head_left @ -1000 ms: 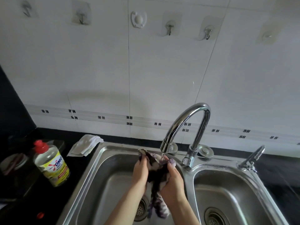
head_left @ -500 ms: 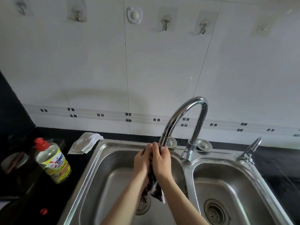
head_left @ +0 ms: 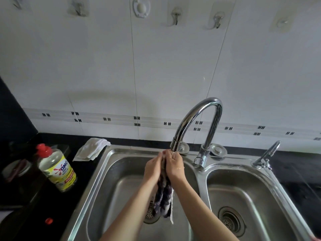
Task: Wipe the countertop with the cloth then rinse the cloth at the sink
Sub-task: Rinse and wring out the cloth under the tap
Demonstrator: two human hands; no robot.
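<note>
Item: cloth (head_left: pixel 164 195), dark patterned, pressed between my left hand (head_left: pixel 153 168) and right hand (head_left: pixel 174 166), both closed on its upper part just under the faucet (head_left: pixel 194 119) spout, over the left basin of the sink (head_left: pixel 104 171). A thin stream falls on the right hand. The tail hangs limp above the drain (head_left: pixel 150 214). I judge it soaked: soft, heavier than dry, somewhat slippery; best gripped bunched near the top, then squeezed downward. Containers: left basin, holding only the hanging cloth; right basin, nothing visible in it; bottle (head_left: pixel 56 168) on the dark surface (head_left: pixel 29 206), red cap, clear liquid nearly full. Folded white rag (head_left: pixel 92 148) beside the sink.
</note>
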